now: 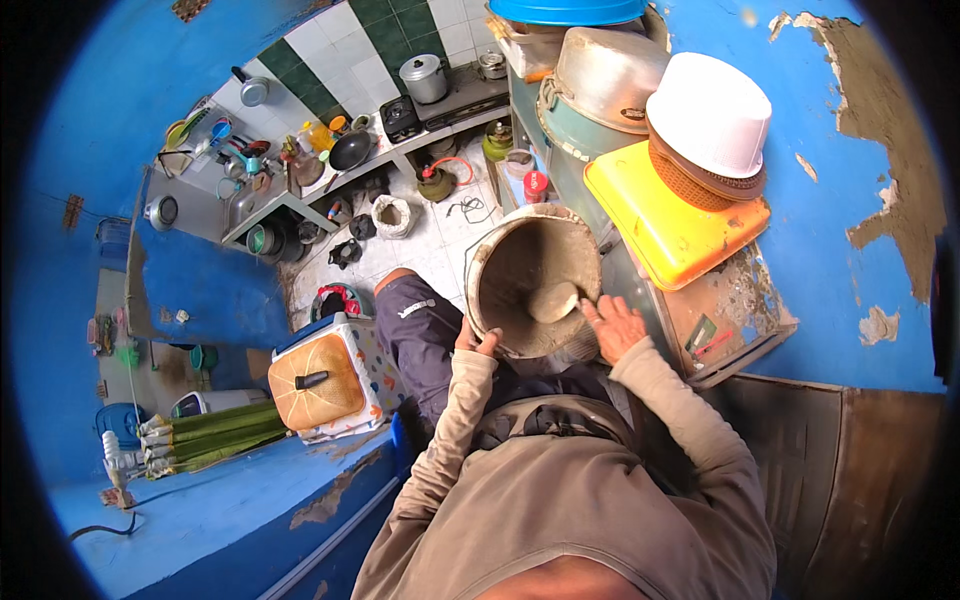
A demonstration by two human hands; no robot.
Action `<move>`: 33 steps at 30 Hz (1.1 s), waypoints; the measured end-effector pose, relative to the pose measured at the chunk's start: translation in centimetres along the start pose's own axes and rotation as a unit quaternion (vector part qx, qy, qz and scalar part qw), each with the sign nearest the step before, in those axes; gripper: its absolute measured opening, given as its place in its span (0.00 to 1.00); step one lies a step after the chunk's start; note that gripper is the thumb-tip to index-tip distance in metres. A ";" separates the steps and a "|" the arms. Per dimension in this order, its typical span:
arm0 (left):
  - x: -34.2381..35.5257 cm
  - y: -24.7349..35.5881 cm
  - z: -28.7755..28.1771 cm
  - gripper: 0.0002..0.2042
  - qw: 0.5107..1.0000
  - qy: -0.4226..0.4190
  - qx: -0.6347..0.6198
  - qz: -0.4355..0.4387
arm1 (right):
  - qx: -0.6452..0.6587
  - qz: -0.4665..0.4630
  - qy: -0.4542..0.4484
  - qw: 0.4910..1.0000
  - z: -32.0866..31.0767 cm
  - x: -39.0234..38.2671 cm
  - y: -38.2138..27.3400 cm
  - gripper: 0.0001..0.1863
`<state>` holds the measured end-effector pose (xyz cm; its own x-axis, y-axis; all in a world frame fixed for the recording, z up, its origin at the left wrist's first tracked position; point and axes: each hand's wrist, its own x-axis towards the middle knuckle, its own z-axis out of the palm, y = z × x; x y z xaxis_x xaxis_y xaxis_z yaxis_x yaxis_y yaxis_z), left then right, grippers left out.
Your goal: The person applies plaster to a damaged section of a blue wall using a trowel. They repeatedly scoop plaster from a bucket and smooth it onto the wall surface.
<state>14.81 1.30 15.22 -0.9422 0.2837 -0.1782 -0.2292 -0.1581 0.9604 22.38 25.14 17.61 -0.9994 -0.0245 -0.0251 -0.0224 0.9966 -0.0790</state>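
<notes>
A grey, cement-stained bucket is tilted toward me at the centre, and a pale, scoop-like piece lies inside it against the lower right wall. My left hand grips the bucket's lower left rim with its fingers curled. My right hand is at the bucket's right rim, fingers spread and somewhat bent, the fingertips by the pale piece; whether they touch it I cannot tell.
At my right, a yellow basin with stacked tubs sits on a worn stand. A white-tiled floor, pots and a stove counter lie ahead. A lidded cooler box and blue ledge are at my left.
</notes>
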 end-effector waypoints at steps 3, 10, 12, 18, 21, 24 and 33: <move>0.1 0.4 0.2 0.21 1.000 -0.006 -0.014 -0.004 | 0.024 0.040 0.043 0.998 -0.2 0.5 -0.2 0.26; 0.7 0.2 0.2 0.23 1.000 -0.003 0.012 0.016 | 0.046 0.038 0.000 0.998 0.6 -0.7 -1.7 0.26; 0.5 -0.1 0.1 0.24 1.000 0.004 0.007 -0.010 | 0.027 0.044 -0.024 0.998 -0.3 -0.4 -1.3 0.27; 1.2 -2.6 -0.6 0.27 0.998 -0.015 0.055 0.040 | 0.051 0.126 0.026 0.990 2.5 2.6 -2.8 0.25; 1.1 -2.1 0.0 0.29 0.999 -0.002 0.015 0.030 | 0.082 0.079 -0.126 0.985 2.7 1.0 -2.8 0.25; 1.4 -3.3 -0.9 0.30 0.999 -0.003 0.026 0.030 | 0.112 0.113 0.013 0.987 0.6 2.3 -3.0 0.26; 1.8 -4.5 -0.9 0.32 1.000 0.003 -0.029 -0.001 | 0.118 0.069 -0.048 0.989 1.7 2.4 -3.4 0.23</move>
<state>13.92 1.65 10.35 -0.9431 0.2791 -0.1809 -0.2443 -0.2120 0.9462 20.08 21.51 16.15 -0.9849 0.0921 -0.1463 0.1326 0.9454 -0.2979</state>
